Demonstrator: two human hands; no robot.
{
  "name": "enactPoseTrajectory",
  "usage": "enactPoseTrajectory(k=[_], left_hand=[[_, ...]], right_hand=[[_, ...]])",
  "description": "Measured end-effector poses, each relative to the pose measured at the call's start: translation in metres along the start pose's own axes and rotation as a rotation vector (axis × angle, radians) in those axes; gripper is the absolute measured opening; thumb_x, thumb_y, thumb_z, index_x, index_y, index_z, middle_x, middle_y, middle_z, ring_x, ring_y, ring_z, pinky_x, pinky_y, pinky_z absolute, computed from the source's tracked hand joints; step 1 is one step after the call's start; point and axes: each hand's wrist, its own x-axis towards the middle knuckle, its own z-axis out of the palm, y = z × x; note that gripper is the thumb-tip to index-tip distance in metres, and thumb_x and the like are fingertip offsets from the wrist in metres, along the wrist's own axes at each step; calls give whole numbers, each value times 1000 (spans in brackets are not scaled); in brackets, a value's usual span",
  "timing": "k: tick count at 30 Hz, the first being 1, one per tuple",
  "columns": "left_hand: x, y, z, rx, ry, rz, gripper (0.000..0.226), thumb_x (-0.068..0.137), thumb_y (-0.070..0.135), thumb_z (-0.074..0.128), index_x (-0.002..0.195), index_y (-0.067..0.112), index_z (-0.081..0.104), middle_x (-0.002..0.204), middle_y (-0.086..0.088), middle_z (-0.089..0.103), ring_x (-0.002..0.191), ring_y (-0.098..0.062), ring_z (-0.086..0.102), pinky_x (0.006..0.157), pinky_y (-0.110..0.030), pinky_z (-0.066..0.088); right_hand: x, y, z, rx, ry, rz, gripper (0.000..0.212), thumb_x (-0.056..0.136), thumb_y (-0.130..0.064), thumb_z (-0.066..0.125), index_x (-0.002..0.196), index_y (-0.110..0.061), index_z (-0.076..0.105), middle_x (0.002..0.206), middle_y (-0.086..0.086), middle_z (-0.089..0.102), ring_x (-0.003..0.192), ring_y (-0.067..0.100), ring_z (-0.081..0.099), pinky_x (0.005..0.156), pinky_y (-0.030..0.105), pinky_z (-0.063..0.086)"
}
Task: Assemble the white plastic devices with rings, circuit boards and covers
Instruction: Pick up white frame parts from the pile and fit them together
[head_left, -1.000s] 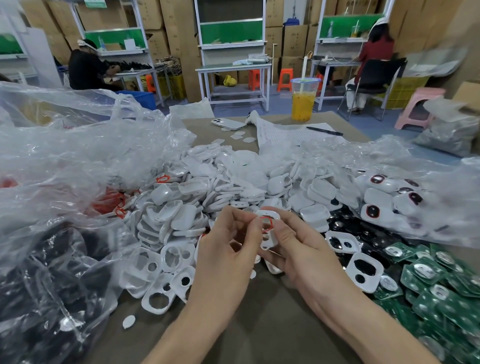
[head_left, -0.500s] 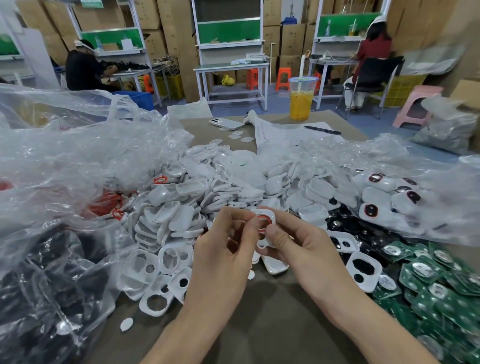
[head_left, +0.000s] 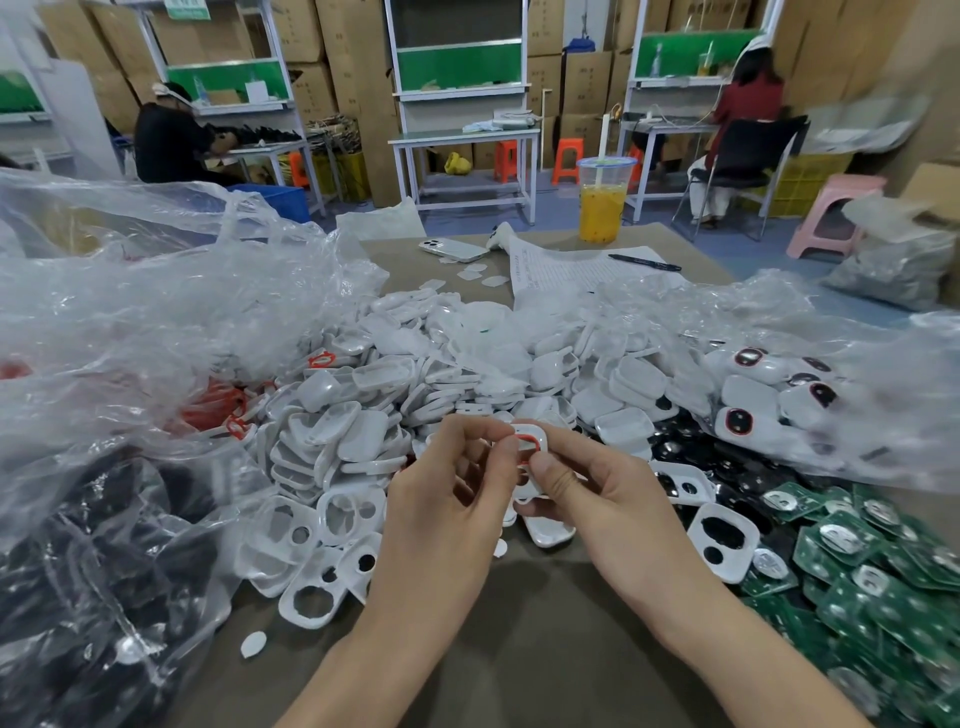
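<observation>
Both my hands meet over the table's middle, holding one white plastic shell (head_left: 535, 435) with a red ring (head_left: 525, 448) in its opening. My left hand (head_left: 447, 499) pinches the ring and shell edge with thumb and forefinger. My right hand (head_left: 597, 493) grips the shell from the right, thumb on top. A big heap of white shells and covers (head_left: 467, 374) lies behind the hands. Green circuit boards (head_left: 857, 561) spread at the right. Red rings (head_left: 213, 405) show in a bag at the left.
Clear plastic bags (head_left: 130, 322) pile up on the left; another bag with finished devices (head_left: 769, 395) lies at the right. A cup of yellow drink (head_left: 602, 202), a phone (head_left: 452, 249), paper and a pen (head_left: 644, 262) sit at the table's far edge. People work at benches behind.
The hands stayed together on the shell and shifted slightly; the red ring now sits more visibly in the shell's opening, with my left fingers over it.
</observation>
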Motion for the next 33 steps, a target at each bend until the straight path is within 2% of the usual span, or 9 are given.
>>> enactPoseTrajectory(k=[4, 9, 14, 20, 24, 26, 29, 31, 33], left_hand=[[-1, 1, 1, -9, -2, -32, 8, 88, 49, 60, 89, 41, 62, 69, 8, 65, 53, -5, 53, 50, -11, 39], [0, 2, 2, -69, -11, -87, 4, 89, 45, 61, 89, 41, 63, 77, 17, 71, 62, -5, 61, 52, -13, 43], [0, 2, 0, -24, -6, -54, 3, 91, 43, 65, 89, 42, 64, 76, 20, 71, 56, -3, 56, 50, -6, 37], [1, 2, -2, -24, -19, -44, 5, 92, 39, 70, 89, 43, 68, 75, 15, 70, 56, -4, 57, 50, -7, 38], [3, 3, -3, -11, -52, -23, 3, 90, 41, 69, 88, 41, 71, 90, 16, 69, 73, -5, 63, 59, -9, 41], [5, 3, -5, -62, -83, -55, 8, 93, 36, 69, 89, 42, 73, 97, 14, 69, 82, -4, 67, 63, -14, 47], [8, 4, -11, -257, -186, -183, 7, 95, 36, 68, 95, 38, 75, 94, 9, 75, 71, -5, 68, 58, -17, 51], [10, 2, -13, -363, -256, -235, 13, 93, 40, 67, 99, 34, 76, 98, 4, 76, 70, -12, 67, 65, -21, 55], [12, -1, -13, -455, -297, -284, 17, 92, 40, 67, 102, 29, 76, 104, 0, 76, 78, -17, 67, 74, -30, 58]], right_hand=[[1, 1, -1, 18, 0, 29, 30, 101, -11, 57, 107, -32, 78, 105, -1, 77, 102, 17, 71, 77, 23, 57], [3, 3, -2, 92, 8, 86, 26, 98, -12, 60, 104, -29, 79, 106, 7, 76, 100, 17, 71, 79, 24, 58], [5, 5, -3, 138, -13, 132, 22, 98, -13, 60, 103, -21, 80, 105, 15, 75, 98, 17, 72, 81, 23, 58], [5, 4, -6, 160, -30, 162, 25, 84, -33, 67, 105, -25, 79, 106, 6, 77, 102, 19, 73, 83, 23, 57], [7, 4, -10, 187, -32, 211, 28, 83, -33, 69, 106, -20, 79, 106, 9, 77, 103, 20, 72, 83, 23, 57], [7, 3, -11, 206, -32, 224, 29, 81, -34, 70, 104, -20, 80, 105, 10, 77, 101, 18, 73, 82, 23, 57], [7, 1, -12, 227, -60, 228, 30, 81, -35, 72, 105, -19, 79, 105, 10, 77, 101, 21, 73, 83, 25, 58], [7, -1, -13, 229, -68, 233, 31, 80, -37, 76, 106, -19, 79, 107, 11, 76, 102, 24, 73, 84, 25, 58], [7, -3, -14, 213, -69, 241, 32, 80, -39, 77, 105, -20, 79, 107, 10, 76, 101, 24, 74, 84, 24, 57]])
